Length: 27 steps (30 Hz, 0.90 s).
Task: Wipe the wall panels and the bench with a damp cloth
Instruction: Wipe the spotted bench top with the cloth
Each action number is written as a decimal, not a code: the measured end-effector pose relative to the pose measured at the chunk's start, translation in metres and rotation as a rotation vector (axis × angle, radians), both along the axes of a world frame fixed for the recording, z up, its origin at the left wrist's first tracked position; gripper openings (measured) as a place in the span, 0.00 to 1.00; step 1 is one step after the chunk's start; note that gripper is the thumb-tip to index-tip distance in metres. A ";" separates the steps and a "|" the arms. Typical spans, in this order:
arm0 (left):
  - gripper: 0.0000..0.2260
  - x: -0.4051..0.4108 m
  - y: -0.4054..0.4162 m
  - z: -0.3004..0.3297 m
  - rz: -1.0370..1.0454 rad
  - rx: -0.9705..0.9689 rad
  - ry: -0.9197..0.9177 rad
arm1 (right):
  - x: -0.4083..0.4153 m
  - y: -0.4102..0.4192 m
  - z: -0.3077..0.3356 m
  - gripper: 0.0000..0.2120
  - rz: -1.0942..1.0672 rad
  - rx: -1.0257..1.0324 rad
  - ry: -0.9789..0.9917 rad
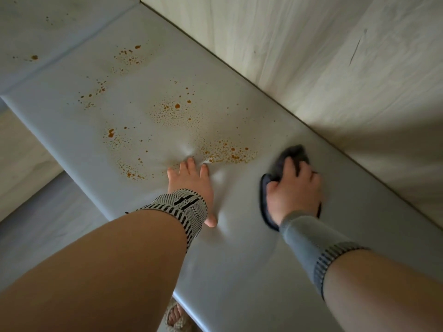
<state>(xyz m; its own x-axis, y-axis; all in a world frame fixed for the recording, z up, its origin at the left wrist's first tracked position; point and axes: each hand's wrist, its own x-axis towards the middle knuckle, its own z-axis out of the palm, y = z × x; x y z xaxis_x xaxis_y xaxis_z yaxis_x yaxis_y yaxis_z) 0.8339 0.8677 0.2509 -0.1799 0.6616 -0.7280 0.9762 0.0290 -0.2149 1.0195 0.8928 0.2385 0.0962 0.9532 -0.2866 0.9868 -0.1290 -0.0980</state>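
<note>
One dark grey, crumpled damp cloth (pixel 287 161) lies flat on the pale grey padded vinyl desk (pixel 251 271), close to its back edge. The right hand (pixel 293 190) presses down on top of it, fingers curled over the fabric and gripping it, with cloth showing beyond the fingertips and along the thumb side. The left hand (pixel 191 185) rests just beside it to the left, fingers straight and spread, palm pushing into the padding so the surface dimples around the fingertips. Orange-brown speckled stains (pixel 172 111) spread over the desk beyond both hands. A black-and-white knitted wristband (pixel 182 207) wraps the left wrist, a plain grey one (pixel 311 240) the right. Light wood-grain wall panels (pixel 335 68) meet the desk's far edge.
</note>
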 end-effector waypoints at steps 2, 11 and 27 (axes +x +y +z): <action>0.64 0.001 0.001 0.000 0.005 0.002 0.005 | -0.016 -0.022 -0.001 0.32 0.409 0.049 0.094; 0.63 -0.001 -0.001 0.000 0.020 -0.008 -0.015 | 0.007 0.024 -0.004 0.30 -0.054 -0.051 0.051; 0.63 0.001 0.003 -0.001 0.039 -0.038 -0.007 | -0.025 0.008 0.001 0.34 0.418 -0.016 0.089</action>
